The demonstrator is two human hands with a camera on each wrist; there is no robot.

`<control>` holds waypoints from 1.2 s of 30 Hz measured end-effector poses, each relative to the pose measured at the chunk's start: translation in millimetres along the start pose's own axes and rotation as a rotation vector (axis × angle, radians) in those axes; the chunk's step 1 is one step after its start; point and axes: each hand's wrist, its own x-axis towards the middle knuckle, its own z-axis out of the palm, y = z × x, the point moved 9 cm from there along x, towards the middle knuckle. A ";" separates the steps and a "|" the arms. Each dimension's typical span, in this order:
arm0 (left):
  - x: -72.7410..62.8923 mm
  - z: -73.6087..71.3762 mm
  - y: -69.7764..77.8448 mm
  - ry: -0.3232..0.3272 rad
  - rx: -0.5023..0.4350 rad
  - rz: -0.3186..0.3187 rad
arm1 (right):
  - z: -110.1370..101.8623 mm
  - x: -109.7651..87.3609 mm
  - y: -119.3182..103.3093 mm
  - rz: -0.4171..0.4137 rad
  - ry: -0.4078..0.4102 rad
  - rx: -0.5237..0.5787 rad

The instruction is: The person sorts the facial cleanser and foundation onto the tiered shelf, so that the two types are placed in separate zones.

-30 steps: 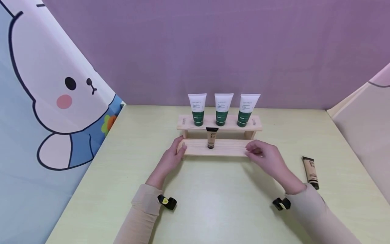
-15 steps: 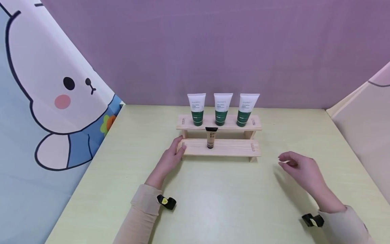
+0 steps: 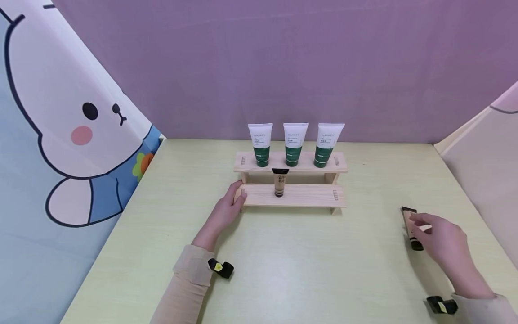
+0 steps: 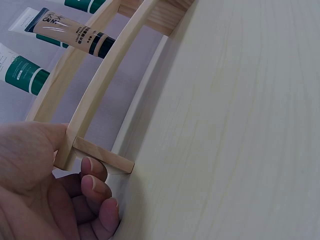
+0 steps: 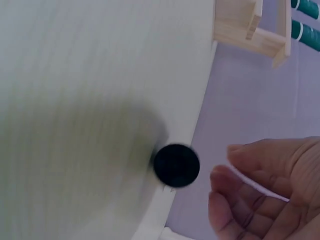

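Observation:
A two-tier wooden display stand (image 3: 299, 196) is on the table. My left hand (image 3: 226, 211) grips the left end of its lower tier; in the left wrist view the fingers (image 4: 95, 187) curl below the board. One beige tube (image 3: 279, 183) with dark ends stands upright on that tier. Three white-and-green tubes (image 3: 293, 144) stand along the upper tier. Over on the right, my right hand (image 3: 443, 238) is at a second beige tube (image 3: 408, 220) lying on the table. In the right wrist view, its black cap (image 5: 176, 165) shows apart from my loosely bent fingers.
The pale table (image 3: 283, 270) runs back to a purple cloth backdrop (image 3: 299, 67). A cartoon-printed cloth (image 3: 81, 171) borders the left side, and a pale cloth (image 3: 485, 171) the right. Black bands (image 3: 221, 268) are at both wrists.
My right hand has left the right end of the stand's lower tier and moved right to the lying beige tube. My left hand has stayed on the stand.

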 end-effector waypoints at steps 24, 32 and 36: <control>-0.6 -0.2 0.1 -0.005 -0.013 0.000 | 26.1 6.3 23.4 0.114 -0.321 -0.056; -1.3 -0.3 -0.6 -0.005 -0.007 -0.006 | 28.5 5.2 18.9 0.096 -0.302 -0.024; -0.9 0.2 -1.1 -0.008 -0.007 -0.008 | 26.8 5.6 12.8 0.085 -0.276 0.000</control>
